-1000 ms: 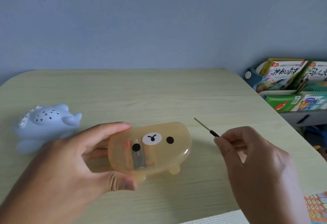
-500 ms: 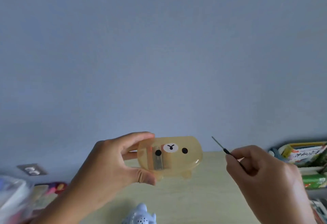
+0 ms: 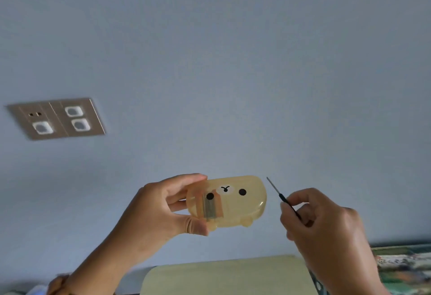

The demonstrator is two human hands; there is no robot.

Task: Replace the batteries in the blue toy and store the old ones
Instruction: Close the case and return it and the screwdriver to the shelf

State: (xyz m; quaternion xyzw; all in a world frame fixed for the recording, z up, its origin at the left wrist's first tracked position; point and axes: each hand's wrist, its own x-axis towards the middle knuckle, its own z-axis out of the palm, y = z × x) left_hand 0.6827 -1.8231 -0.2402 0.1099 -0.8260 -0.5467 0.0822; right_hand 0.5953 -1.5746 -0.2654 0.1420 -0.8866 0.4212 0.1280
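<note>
Now the view has tipped well up: a second ago the pale green wooden table (image 3: 221, 273) filled the lower picture, and at this moment only its far edge shows along the bottom, with blue wall above. Far left, a grey metal wall socket plate (image 3: 56, 118) has come into view, blurred. The pale blue plastic animal-shaped toy lay on the table at the left a second ago and showed at the bottom edge half a second ago; it is out of frame now. A pale smear in the bottom left corner is too blurred to call. The left hand (image 3: 161, 208) has lifted the translucent amber plastic case with a bear face (image 3: 233, 201) off the table and holds it up against the wall, thumb under its lower edge, fingers curled over the top left end, grip unchanged. A grey metal piece and orange shapes show through the shell; contents not readable. Just right of the case, and apart from it, the thin metal-tipped screwdriver with a black handle (image 3: 277, 192) points up and left. The right hand (image 3: 326, 224) pinches it between thumb and curled fingers, same hold as before. Far right, a row of colourful books (image 3: 401, 264), blurred. Judgement: the case is under inspection, perhaps as the battery store; the toy looks not yet opened, so the swap has not begun.
</note>
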